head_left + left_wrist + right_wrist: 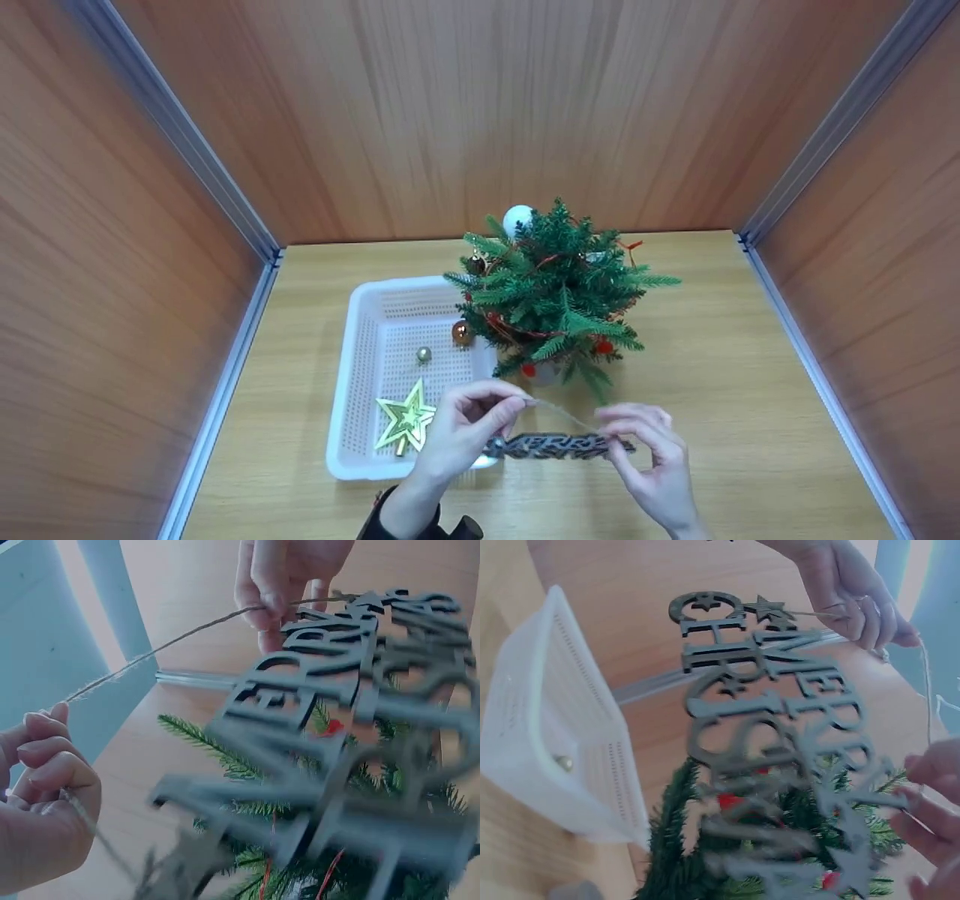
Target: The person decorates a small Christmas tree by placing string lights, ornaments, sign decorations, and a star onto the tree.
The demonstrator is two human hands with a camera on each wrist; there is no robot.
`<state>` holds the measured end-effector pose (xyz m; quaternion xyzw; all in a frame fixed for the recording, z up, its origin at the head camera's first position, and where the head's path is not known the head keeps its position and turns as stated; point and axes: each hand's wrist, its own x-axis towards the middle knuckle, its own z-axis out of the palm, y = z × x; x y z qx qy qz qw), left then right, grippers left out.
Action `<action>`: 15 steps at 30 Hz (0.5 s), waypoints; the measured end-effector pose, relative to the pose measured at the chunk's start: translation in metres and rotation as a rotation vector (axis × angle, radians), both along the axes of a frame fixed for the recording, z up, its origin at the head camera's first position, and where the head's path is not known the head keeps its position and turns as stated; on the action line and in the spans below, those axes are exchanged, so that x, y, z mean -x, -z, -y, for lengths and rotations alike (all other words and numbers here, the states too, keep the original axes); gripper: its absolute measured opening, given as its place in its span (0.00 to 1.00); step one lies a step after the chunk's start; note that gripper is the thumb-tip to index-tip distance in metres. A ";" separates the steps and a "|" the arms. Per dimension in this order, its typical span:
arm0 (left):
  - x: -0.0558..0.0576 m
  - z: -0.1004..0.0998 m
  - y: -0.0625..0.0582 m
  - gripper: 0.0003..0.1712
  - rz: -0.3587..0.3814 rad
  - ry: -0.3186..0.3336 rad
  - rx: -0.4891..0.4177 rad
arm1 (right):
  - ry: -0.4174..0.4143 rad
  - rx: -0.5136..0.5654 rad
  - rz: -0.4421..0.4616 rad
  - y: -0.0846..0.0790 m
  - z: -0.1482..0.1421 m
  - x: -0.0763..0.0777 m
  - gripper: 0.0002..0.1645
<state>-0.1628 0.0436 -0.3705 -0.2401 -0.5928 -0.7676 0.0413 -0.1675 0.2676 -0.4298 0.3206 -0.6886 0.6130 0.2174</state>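
A dark cut-out letter sign [555, 445] reading "MERRY CHRISTMAS" hangs from a thin twine [564, 412], in front of the small Christmas tree [566, 292]. My left hand [474, 424] pinches the twine to the left, above the sign's left end. At the right end, my right hand [651, 454] pinches the twine with thumb and fingers. The left wrist view has the letters [300, 697] large and partly blurred, with the twine stretched between both hands. Stars [769, 609] at the sign's corners show in the right wrist view.
Left of the tree stands a white plastic basket [342, 390]. It holds a gold star topper [406, 418], a brown ball [462, 334] and a small silvery ball [424, 355]. Red decorations and a white ball [517, 220] are on the tree. Wooden panels [480, 120] enclose the table.
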 end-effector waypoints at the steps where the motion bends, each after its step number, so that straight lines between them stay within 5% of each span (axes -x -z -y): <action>1: 0.001 0.000 0.000 0.07 0.000 0.000 -0.002 | -0.080 0.027 0.017 0.002 -0.001 0.001 0.19; 4: 0.003 0.003 -0.001 0.06 -0.009 -0.018 -0.006 | -0.329 0.167 0.109 0.003 -0.006 0.001 0.18; 6: 0.005 0.008 -0.001 0.06 -0.014 -0.039 0.021 | -0.418 0.231 0.170 -0.002 -0.009 0.001 0.17; 10: 0.010 0.019 -0.002 0.06 -0.021 -0.048 0.125 | -0.406 0.184 0.217 -0.020 -0.012 0.004 0.22; 15: 0.015 0.030 -0.004 0.05 -0.048 -0.004 0.230 | -0.377 0.077 0.154 -0.031 -0.016 0.013 0.23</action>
